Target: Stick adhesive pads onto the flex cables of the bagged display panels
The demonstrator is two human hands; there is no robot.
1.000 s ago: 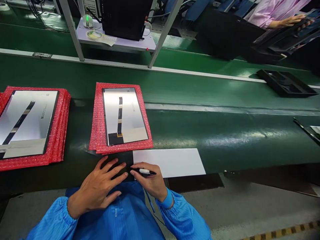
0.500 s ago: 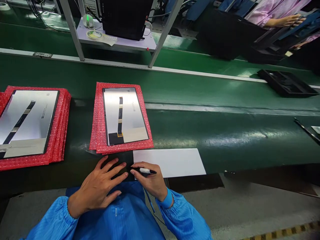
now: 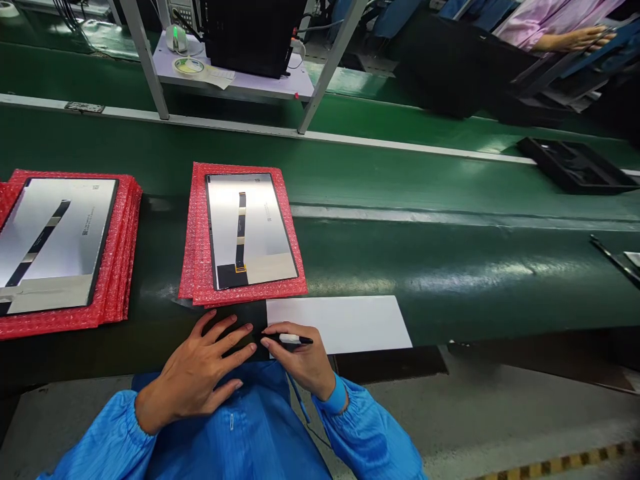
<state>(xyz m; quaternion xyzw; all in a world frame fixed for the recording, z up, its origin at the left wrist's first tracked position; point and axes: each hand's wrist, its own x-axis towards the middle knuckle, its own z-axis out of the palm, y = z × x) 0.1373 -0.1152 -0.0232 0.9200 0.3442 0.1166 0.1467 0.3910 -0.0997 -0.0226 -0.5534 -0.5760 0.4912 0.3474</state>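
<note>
Marker pen [image 3: 293, 339] pinched in your right hand [image 3: 303, 360], over black sheet [image 3: 240, 319] beside white sheet [image 3: 340, 325]. Left hand [image 3: 197, 373] open, fingers spread on black sheet, just below red bubble-wrap bag [image 3: 193, 267].

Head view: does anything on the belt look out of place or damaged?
Nothing looks spilled or damaged. One small oddity: the red bubble pads under the middle screen panel are stacked unevenly, with their edges fanning out along the left side, so the stack does not look squared up.
</note>
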